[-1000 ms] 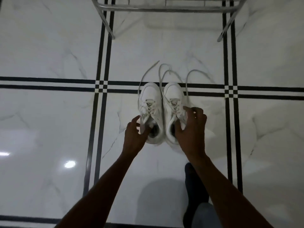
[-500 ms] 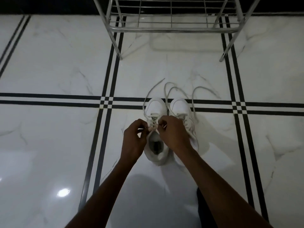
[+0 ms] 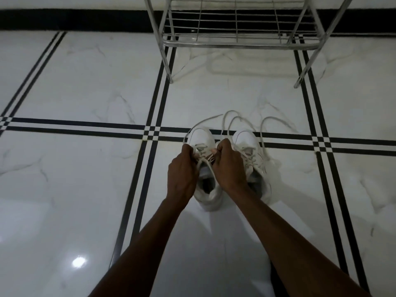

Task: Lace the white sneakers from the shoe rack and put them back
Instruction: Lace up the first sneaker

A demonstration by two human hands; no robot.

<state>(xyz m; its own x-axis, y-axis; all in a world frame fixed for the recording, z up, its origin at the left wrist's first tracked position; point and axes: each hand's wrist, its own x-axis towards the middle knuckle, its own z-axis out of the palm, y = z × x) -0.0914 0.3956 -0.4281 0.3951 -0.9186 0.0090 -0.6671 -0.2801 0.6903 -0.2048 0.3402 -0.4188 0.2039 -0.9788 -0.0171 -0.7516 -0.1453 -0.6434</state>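
Fingers of left hand (image 3: 182, 174) and right hand (image 3: 230, 168) pinched on left sneaker (image 3: 209, 197) laces (image 3: 202, 162); no readable branding.

Dim, cool light; a small bright glare spot on the glossy white marble floor (image 3: 78, 262), soft shadows there, straight lines bowing near edges.

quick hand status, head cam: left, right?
Left hand: closed, pinching the pale lace of the left white sneaker.
Right hand: closed on the same shoe's other lace strand.
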